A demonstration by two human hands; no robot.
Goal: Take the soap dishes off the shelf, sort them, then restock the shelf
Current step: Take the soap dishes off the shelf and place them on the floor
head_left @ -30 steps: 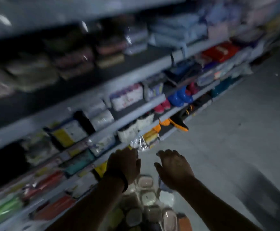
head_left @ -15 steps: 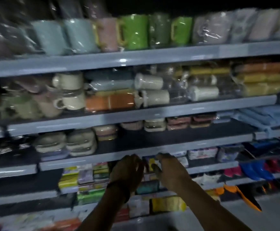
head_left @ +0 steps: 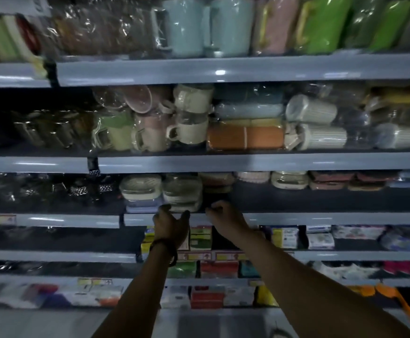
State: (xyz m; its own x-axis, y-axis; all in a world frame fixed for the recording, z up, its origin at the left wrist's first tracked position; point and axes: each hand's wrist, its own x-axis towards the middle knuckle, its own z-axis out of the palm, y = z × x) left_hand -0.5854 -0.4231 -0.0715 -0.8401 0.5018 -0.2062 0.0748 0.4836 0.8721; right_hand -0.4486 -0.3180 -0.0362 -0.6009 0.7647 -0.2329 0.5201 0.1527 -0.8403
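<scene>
Soap dishes (head_left: 182,191), cream ovals with see-through lids wrapped in clear plastic, stand in two stacks just behind the grey metal shelf lip (head_left: 296,218). They are probably kept that far forward for easy reach. More wrapped dishes (head_left: 330,180) in cream and dull red lie farther back behind the same lip, with bare dark board in front of them. The left hand (head_left: 171,225), a dark band (head_left: 164,250) on its wrist, hangs in front of the lip with thumb and fingers spread in a wide C below the nearer stack. It holds nothing, and the shape suits cupping the stack from beneath. The right hand (head_left: 223,215) reaches just over the lip beside that stack. Its fingers are loosely curled with nothing in them, as far as the dim light shows, likely to steady the other side.
</scene>
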